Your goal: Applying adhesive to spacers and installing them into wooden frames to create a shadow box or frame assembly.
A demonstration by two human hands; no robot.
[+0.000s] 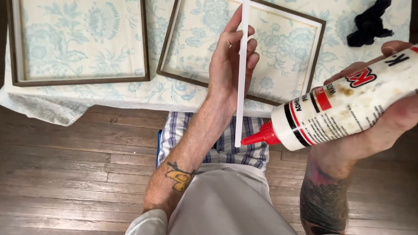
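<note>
Gluing stage, barely begun: the left hand [230, 65] pinches a thin white strip [241, 74] upright over the lap, the right hand [374, 113] grips a glue bottle [344, 104] with its red nozzle [260, 136] touching the strip's lower end, while two wooden frames [146, 48] lie unfitted on the floral cloth [130, 93].

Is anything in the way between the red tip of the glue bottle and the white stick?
Nothing visible. The white glue bottle's red nozzle, held by the right hand, meets the bottom end of the thin white strip in the left hand.

Home craft spot, worn wooden floorboards [65, 165], floral cloth [130, 93] spread under wooden picture frames [148, 43]
</note>
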